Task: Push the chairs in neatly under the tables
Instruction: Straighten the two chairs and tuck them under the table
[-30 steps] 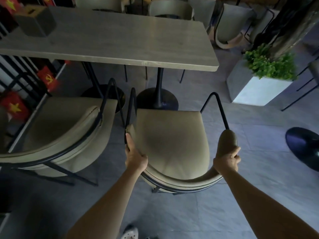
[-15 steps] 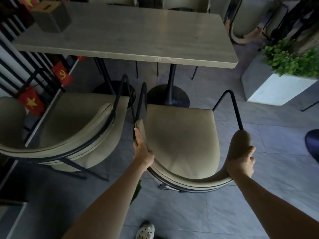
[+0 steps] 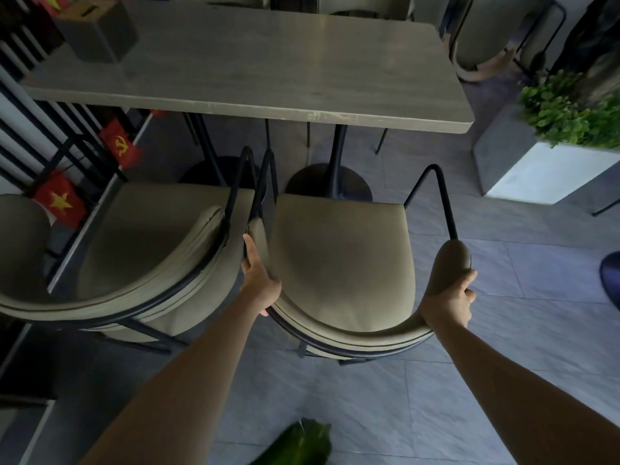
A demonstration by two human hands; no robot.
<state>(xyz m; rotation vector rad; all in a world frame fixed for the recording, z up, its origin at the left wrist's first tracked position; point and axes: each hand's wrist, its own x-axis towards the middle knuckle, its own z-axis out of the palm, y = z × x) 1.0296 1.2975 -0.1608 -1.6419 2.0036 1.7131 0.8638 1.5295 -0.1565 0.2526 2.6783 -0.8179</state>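
An olive padded chair [image 3: 339,263] with a black metal frame stands in front of me, facing a long grey table [image 3: 255,62]. My left hand [image 3: 260,280] grips the chair's left armrest. My right hand [image 3: 451,302] grips the padded end of its right armrest. The seat's front edge lies just short of the table's near edge, close to the black pedestal base [image 3: 328,186]. A second matching chair [image 3: 151,250] stands right beside it on the left, their frames almost touching.
A white planter [image 3: 533,176] with green plants stands at the right of the table. A dark box [image 3: 97,31] sits on the table's far left corner. Black railing with small red flags [image 3: 58,203] runs along the left. More chairs stand beyond the table. A green leaf [image 3: 298,444] lies near my feet.
The chair has moved forward toward the table with both hands on its armrests, and I have stepped closer. It now stands nearer the pedestal base.
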